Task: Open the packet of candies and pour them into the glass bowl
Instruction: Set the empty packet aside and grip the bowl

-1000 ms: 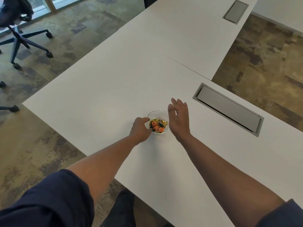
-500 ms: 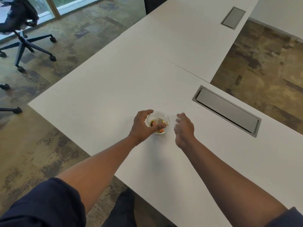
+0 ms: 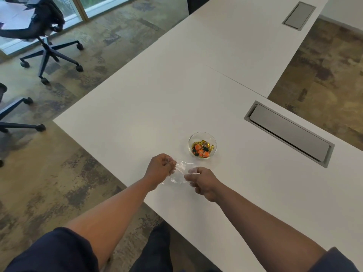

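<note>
A small glass bowl [image 3: 202,138] stands on the white table [image 3: 157,107], holding several orange, gold and dark candies [image 3: 200,150]. Just in front of it, a clear plastic packet [image 3: 180,172] is stretched between my two hands above the table. My left hand [image 3: 160,169] pinches the packet's left end. My right hand [image 3: 202,181] pinches its right end. The packet looks flat, with no candies visible inside.
A grey cable hatch [image 3: 288,133] is set into the table to the right of the bowl, and another hatch [image 3: 299,15] lies at the far end. Office chairs [image 3: 47,38] stand on the carpet to the left. The table's near edge runs close under my forearms.
Both hands have drawn back from the bowl toward me. They now hold the clear packet between them, where earlier they were at the bowl's sides.
</note>
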The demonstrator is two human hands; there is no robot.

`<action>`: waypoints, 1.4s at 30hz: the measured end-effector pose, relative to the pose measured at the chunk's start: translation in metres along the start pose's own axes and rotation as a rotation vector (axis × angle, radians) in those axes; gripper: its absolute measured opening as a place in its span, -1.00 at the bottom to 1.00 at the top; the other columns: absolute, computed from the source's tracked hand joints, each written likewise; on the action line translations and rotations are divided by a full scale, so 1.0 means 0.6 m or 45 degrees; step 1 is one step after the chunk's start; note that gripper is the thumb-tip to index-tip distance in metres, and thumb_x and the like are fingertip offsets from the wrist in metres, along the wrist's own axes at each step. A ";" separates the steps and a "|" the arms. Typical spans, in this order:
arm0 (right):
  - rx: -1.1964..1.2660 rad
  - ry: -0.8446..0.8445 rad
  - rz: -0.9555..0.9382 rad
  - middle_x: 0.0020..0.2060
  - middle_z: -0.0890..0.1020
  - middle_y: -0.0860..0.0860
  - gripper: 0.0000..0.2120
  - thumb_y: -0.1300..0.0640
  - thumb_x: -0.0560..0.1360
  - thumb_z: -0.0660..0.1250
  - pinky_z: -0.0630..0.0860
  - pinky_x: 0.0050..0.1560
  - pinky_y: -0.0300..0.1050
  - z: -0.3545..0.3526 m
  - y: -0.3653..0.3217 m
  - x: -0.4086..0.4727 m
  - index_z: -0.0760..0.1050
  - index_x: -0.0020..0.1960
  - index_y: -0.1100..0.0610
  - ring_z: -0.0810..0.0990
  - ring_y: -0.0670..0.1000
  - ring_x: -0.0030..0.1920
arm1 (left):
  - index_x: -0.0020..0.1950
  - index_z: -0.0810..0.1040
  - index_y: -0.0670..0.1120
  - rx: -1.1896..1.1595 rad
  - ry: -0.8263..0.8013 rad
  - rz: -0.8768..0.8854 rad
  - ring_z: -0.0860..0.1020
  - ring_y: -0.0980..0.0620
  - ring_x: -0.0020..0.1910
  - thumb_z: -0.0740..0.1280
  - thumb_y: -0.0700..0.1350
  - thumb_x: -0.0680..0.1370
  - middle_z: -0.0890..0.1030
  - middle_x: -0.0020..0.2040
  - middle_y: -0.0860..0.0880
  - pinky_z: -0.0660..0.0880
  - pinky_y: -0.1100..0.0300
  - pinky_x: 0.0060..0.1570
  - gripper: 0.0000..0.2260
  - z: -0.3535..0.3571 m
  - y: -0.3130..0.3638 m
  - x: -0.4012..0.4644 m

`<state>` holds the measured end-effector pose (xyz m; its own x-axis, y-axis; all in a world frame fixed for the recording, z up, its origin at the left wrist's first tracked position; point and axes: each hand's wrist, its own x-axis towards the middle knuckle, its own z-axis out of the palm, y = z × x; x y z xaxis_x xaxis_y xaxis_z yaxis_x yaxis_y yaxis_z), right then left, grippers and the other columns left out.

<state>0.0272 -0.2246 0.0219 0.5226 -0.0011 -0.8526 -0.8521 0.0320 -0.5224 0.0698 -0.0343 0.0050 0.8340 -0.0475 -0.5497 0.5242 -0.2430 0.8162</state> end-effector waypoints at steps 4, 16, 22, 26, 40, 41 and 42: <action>-0.062 0.044 -0.033 -0.20 0.59 0.11 -0.79 0.34 0.46 0.49 0.33 -0.40 -0.19 0.021 0.021 0.020 0.55 0.03 0.16 0.51 -0.03 -0.38 | -0.02 0.58 -0.23 0.079 0.042 -0.058 0.60 0.00 -0.34 0.41 -0.24 0.60 0.69 -0.25 -0.11 0.56 0.22 -0.30 -0.93 -0.022 -0.033 0.008; -0.189 0.029 -0.098 -0.04 0.64 0.11 -0.63 0.24 0.47 0.53 0.60 -0.09 -0.11 0.042 0.057 0.069 0.53 0.23 0.14 0.62 0.04 -0.12 | 0.06 0.54 -0.03 0.430 0.263 -0.106 0.56 0.03 -0.12 0.46 -0.11 0.55 0.57 -0.08 0.06 0.45 0.23 -0.23 -0.85 -0.044 -0.075 0.041; -0.277 0.222 -0.121 0.02 0.59 0.00 -0.73 0.13 0.49 0.43 0.49 -0.21 -0.14 0.036 0.057 0.057 0.52 0.17 0.07 0.56 -0.02 -0.09 | 0.31 0.51 -0.09 0.571 0.334 -0.112 0.53 -0.13 0.21 0.45 -0.03 0.56 0.54 0.22 -0.08 0.51 -0.06 0.20 -0.65 -0.038 -0.065 0.038; -0.119 0.456 -0.130 -0.10 0.60 0.02 -0.93 0.14 0.55 0.27 0.43 -0.29 -0.13 0.010 0.056 0.050 0.52 -0.07 0.09 0.51 0.00 -0.19 | 0.33 0.53 -0.09 0.692 0.428 -0.017 0.46 -0.19 0.35 0.33 0.01 0.63 0.51 0.36 -0.12 0.43 -0.11 0.31 -0.68 -0.028 -0.046 0.035; 0.460 0.592 -0.615 0.39 0.52 -0.13 -0.61 0.04 0.73 0.13 0.35 0.12 -0.42 -0.076 -0.044 0.115 0.45 0.51 0.06 0.43 -0.16 0.37 | 0.50 0.47 -0.05 -0.092 -0.007 0.185 0.42 0.18 0.36 0.09 0.02 0.73 0.52 0.44 0.06 0.29 0.31 0.29 -0.61 0.123 0.057 0.116; 0.506 0.576 -0.612 0.38 0.53 -0.13 -0.62 0.04 0.72 0.14 0.37 0.11 -0.42 -0.077 -0.048 0.121 0.47 0.49 0.06 0.45 -0.15 0.37 | 0.50 0.47 -0.05 -0.136 -0.008 0.179 0.42 0.16 0.38 0.08 0.02 0.73 0.52 0.44 0.05 0.30 0.31 0.31 -0.61 0.128 0.056 0.123; 0.552 0.561 -0.604 0.37 0.56 -0.12 -0.63 0.03 0.72 0.16 0.39 0.12 -0.40 -0.077 -0.051 0.129 0.50 0.47 0.07 0.47 -0.13 0.37 | 0.48 0.48 -0.04 -0.185 -0.003 0.172 0.44 0.14 0.39 0.08 0.02 0.73 0.53 0.44 0.04 0.32 0.27 0.34 -0.61 0.134 0.055 0.128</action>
<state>0.0922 -0.2717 -0.0288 0.6918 -0.5066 -0.5145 -0.4060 0.3164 -0.8574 0.1376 -0.1238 -0.0245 0.8980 -0.0722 -0.4339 0.4273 -0.0917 0.8995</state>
